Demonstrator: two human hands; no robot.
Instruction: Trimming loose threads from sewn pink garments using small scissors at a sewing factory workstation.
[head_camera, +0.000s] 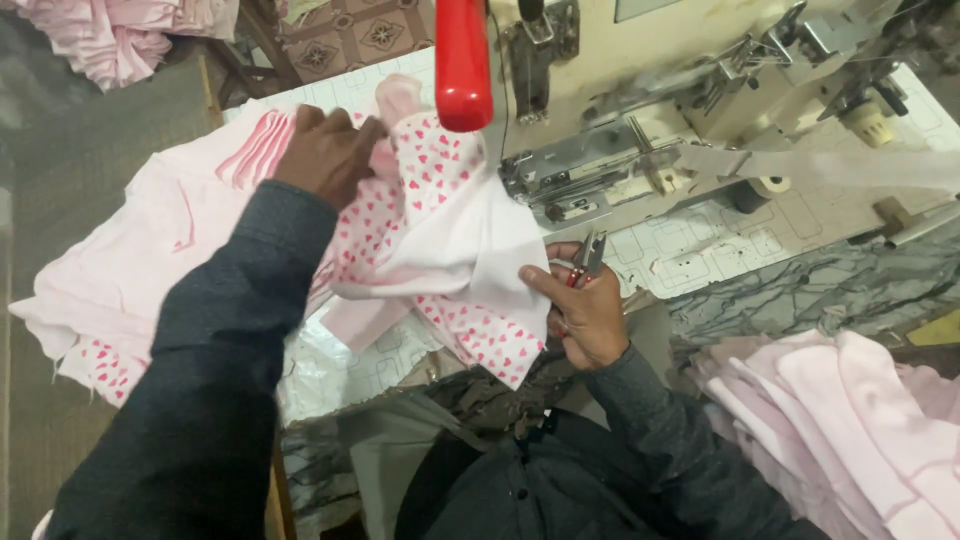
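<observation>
Garment (455, 235), heart-printed, spans between my hands: left hand (325, 155) gripping far end, right hand (580, 310) pinching near edge with snips (588, 258).

Left hand (328, 152) blurred, fingertips buried in heart-print cloth (440, 230). Snips (585, 258) in right hand (583, 315): handles hidden by fingers. Pink stack (850, 430) at 4 o'clock cut by edge. Red handle (462, 60) cropped at 12 o'clock.

Pink-hearted white fabric (440, 215), red-handled snips (585, 260)
</observation>
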